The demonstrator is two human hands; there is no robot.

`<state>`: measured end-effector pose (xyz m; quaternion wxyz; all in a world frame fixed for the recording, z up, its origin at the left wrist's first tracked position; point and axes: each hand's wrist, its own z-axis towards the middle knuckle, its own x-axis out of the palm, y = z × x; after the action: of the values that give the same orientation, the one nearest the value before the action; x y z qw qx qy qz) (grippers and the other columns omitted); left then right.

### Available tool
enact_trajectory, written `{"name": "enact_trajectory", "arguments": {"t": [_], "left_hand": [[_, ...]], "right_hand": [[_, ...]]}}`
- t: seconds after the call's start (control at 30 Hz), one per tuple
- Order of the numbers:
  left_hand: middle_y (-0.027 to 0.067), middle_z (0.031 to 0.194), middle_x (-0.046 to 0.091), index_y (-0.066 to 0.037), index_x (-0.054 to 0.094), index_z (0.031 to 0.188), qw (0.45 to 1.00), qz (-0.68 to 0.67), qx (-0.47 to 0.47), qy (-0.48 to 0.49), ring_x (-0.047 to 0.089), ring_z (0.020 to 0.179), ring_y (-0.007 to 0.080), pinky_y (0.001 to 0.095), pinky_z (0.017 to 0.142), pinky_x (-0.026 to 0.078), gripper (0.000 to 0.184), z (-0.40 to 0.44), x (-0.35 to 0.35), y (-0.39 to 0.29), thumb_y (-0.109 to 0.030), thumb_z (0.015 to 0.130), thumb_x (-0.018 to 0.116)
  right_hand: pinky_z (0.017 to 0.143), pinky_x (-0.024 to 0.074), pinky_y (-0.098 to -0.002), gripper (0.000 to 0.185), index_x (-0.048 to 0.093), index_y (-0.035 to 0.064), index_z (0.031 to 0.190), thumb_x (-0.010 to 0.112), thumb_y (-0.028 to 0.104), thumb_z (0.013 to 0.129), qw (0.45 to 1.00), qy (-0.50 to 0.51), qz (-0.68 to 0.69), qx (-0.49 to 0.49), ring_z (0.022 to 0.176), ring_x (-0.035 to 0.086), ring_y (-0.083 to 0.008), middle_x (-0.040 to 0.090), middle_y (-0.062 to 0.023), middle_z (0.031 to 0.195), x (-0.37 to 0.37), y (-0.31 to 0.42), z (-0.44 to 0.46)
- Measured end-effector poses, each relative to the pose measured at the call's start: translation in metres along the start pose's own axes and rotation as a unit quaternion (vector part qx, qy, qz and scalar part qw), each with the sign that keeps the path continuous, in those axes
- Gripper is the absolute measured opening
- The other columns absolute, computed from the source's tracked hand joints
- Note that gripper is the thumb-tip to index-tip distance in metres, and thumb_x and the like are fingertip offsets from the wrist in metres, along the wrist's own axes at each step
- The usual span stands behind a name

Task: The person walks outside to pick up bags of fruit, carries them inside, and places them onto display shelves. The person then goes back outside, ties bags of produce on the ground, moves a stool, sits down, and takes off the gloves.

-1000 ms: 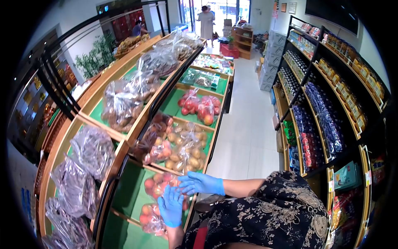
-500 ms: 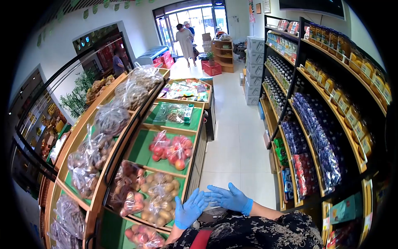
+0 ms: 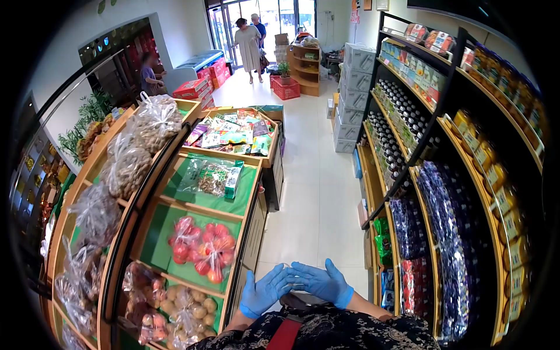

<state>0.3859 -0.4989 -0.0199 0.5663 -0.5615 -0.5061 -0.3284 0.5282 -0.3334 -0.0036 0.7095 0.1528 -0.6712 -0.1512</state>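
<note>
Both of my hands wear blue gloves and meet low in front of my body. My left hand (image 3: 263, 290) has its palm turned up and its fingers stretched, with the thumb raised. Across from it, my right hand (image 3: 321, 282) is also flat, its fingertips overlapping those of the left. I see nothing held in either one. Left of my hands, the wooden produce stand (image 3: 242, 248) carries bagged red fruit (image 3: 211, 251) and bagged potatoes (image 3: 185, 309). A clear packet (image 3: 210, 177) lies in the compartment behind the fruit.
Tall shelves (image 3: 436, 134) with jars and bottles line the right side. A tiled aisle (image 3: 303, 192) runs forward past stacked white boxes (image 3: 353, 87) and a red crate (image 3: 286, 87). Two people (image 3: 248, 51) stand near the glass door, and another person (image 3: 150, 77) is at the left.
My view has advanced along the aisle, so the stand and shelves have slid nearer. My hands have drawn closer together, their fingers overlapping more. The people by the door appear slightly nearer.
</note>
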Motion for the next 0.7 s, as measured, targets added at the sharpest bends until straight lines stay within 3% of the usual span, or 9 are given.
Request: {"name": "enact_trajectory", "arguments": {"t": [0.03,0.23,0.4,0.53,0.7], "left_hand": [[0.0207,0.139,0.031,0.002,0.020,0.139,0.999,0.025,-0.003,0.027,0.032,0.128,0.0295,0.0442,0.106,0.026,0.092,0.024,0.000,-0.016,-0.070,0.082,0.028],[0.0162,0.143,0.027,0.001,0.017,0.140,0.989,0.089,-0.058,0.103,0.030,0.130,0.0260,0.0406,0.105,0.026,0.093,0.190,0.001,-0.117,-0.071,0.082,0.025],[0.0178,0.144,0.023,-0.002,0.018,0.141,0.968,0.110,-0.108,0.200,0.026,0.132,0.0262,0.0393,0.104,0.026,0.087,0.329,0.026,-0.179,-0.068,0.085,0.024],[0.0162,0.144,0.024,-0.002,0.019,0.141,0.958,0.114,-0.149,0.216,0.026,0.133,0.0248,0.0394,0.104,0.025,0.084,0.436,0.025,-0.202,-0.066,0.086,0.023],[0.0165,0.144,0.024,-0.002,0.019,0.141,0.959,0.144,-0.140,0.200,0.025,0.133,0.0250,0.0383,0.103,0.028,0.089,0.571,0.029,-0.231,-0.070,0.084,0.024]], "right_hand": [[0.106,0.0225,-0.0455,0.082,0.023,-0.0017,0.138,0.030,0.062,0.087,1.000,-0.016,-0.006,0.002,0.128,0.031,-0.0307,0.031,-0.0198,0.139,-0.009,0.020,0.015],[0.104,0.0257,-0.0459,0.089,0.024,-0.0032,0.138,0.029,0.067,0.084,0.990,-0.096,-0.098,-0.029,0.127,0.032,-0.0331,0.030,-0.0215,0.140,-0.039,0.153,0.117],[0.103,0.0277,-0.0446,0.081,0.021,-0.0047,0.138,0.027,0.060,0.089,0.983,-0.068,-0.102,-0.136,0.124,0.036,-0.0351,0.031,-0.0219,0.139,-0.075,0.251,0.176],[0.101,0.0311,-0.0437,0.084,0.019,-0.0068,0.138,0.029,0.061,0.088,0.974,-0.111,-0.058,-0.186,0.122,0.039,-0.0352,0.031,-0.0246,0.137,-0.122,0.319,0.205],[0.101,0.0331,-0.0429,0.086,0.020,-0.0069,0.137,0.030,0.062,0.087,0.974,-0.117,-0.079,-0.179,0.122,0.039,-0.0346,0.032,-0.0248,0.137,-0.190,0.433,0.261]]}}
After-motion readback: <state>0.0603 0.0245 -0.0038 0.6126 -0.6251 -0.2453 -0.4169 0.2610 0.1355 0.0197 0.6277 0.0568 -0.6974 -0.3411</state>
